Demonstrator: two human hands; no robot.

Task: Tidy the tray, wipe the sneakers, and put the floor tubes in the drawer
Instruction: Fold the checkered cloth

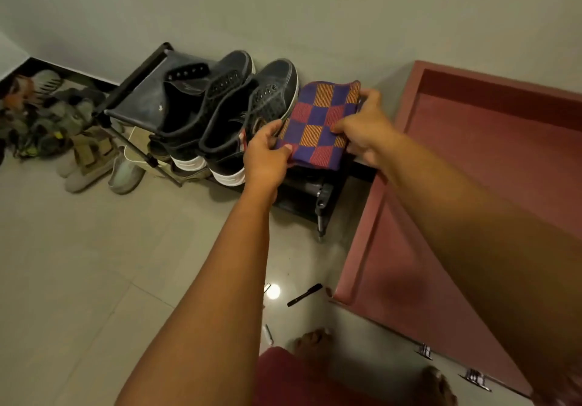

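Centre of frame, both hands hold a folded checkered cloth (318, 125), purple with red and orange squares, just right of the black sneakers (226, 119). Left hand (267, 153) pinches the cloth's lower left corner, thumb on top, fingers under. Right hand (365, 128) grips the right edge, fingers curled round it, thumb pressed on the top face. Cloth looks laid on or just above the top shelf of a black shoe rack (138, 103); can't tell if it rests fully.

Sneakers sit as a pair on that shelf, heels toward the camera, the right one touching or nearly touching the cloth. Open red drawer (491, 160) fills the right of frame, inside looks bare. Lower centre on the tiled floor (78, 264): a black marker-like tube (305, 294) and a small white tube (268, 333), both not yet picked up. Beige sandals (88, 166) and clutter at left. No tray clearly identifiable.

Likely step: readying the cloth for wiping the sneakers.

Risks: cloth unfolding if one pinch lets go; a hard wipe pushing the near sneaker off the shelf edge; bare feet at the bottom edge stepping on the loose tubes; a shin catching the open drawer corner.
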